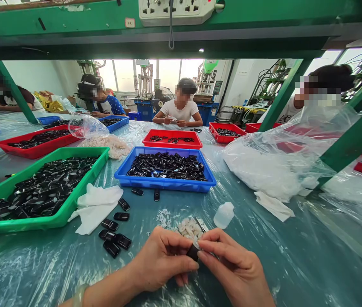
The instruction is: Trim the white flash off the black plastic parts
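Note:
At the bottom centre, my left hand (164,260) is closed around a small black piece (193,252), its thumb and fingers pressed on it. My right hand (232,262) pinches at the upper right end of the same piece, where something small and whitish shows between the fingertips. Just beyond the fingers lies a pile of small off-white pieces (189,228) with a thin metal tool (199,224) on it. White scraps (164,217) are scattered to its left. A small translucent bottle (224,215) stands beyond my right hand. Several loose black pieces (121,241) lie left of my hands.
A blue tray (168,184) and a green tray (62,215) hold many black pieces. Red trays (172,145) stand farther back. White cloths (96,209) lie left, a plastic bag (264,166) right. Green beams (356,132) frame the table. Several people sit around; a person's hand shows far left.

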The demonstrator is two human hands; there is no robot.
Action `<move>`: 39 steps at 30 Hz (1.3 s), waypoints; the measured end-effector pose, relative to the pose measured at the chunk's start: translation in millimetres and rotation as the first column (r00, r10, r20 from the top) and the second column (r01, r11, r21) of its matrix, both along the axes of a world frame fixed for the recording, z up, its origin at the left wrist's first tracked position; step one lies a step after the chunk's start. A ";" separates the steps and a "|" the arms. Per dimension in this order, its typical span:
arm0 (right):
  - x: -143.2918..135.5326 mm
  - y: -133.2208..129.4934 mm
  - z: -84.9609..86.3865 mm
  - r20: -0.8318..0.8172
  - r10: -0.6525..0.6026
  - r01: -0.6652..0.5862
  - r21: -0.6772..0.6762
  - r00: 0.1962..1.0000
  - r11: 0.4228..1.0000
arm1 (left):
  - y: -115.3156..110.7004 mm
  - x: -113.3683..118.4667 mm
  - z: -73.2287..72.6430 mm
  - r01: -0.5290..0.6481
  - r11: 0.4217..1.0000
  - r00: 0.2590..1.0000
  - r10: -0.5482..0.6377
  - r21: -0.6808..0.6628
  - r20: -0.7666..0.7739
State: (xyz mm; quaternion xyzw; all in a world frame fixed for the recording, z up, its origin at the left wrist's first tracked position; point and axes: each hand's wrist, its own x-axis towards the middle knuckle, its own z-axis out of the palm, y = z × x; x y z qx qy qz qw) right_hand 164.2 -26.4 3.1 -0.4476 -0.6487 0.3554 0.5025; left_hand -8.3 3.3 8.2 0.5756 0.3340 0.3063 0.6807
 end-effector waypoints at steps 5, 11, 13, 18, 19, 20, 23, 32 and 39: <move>-1.8 -1.0 1.3 -0.035 -0.030 0.029 -0.027 0.999 0.999 | 1.5 1.3 -1.1 0.002 1.000 1.000 -0.001 -0.028 0.015; -1.2 -2.5 3.3 0.009 0.009 -0.009 -0.022 1.000 1.000 | 1.0 0.1 -1.8 0.004 0.998 1.000 -0.002 -0.062 0.030; -2.5 -2.8 2.2 -0.028 -0.008 0.007 -0.013 1.000 1.000 | 0.9 -0.6 -1.8 0.013 0.998 1.000 -0.011 -0.058 0.027; -6.3 -3.3 0.6 -0.078 -0.019 0.020 0.015 0.997 1.000 | 1.5 -1.1 -1.4 0.026 0.999 1.000 -0.026 -0.042 0.000; -6.2 -3.3 1.0 -0.074 -0.020 0.022 0.023 0.997 1.000 | 1.2 -1.0 -1.1 0.026 0.999 1.000 -0.027 -0.040 -0.007; -5.9 -3.3 1.5 -0.071 -0.024 0.026 0.034 0.997 0.999 | 0.8 -0.8 -0.7 0.024 0.999 1.000 -0.025 -0.037 -0.013; -3.2 -3.1 3.4 -0.043 -0.017 0.020 0.082 0.999 0.996 | -1.0 0.0 0.7 0.012 1.000 1.000 -0.012 -0.014 -0.026; -4.4 -4.9 2.0 -0.047 -0.047 0.054 0.154 0.998 0.987 | -0.4 0.1 2.0 0.011 0.999 0.999 -0.010 0.034 -0.040; -5.0 -5.5 2.8 -0.012 -0.043 0.045 0.170 0.999 0.984 | -1.1 -0.3 2.9 0.008 0.999 0.999 -0.007 0.032 -0.035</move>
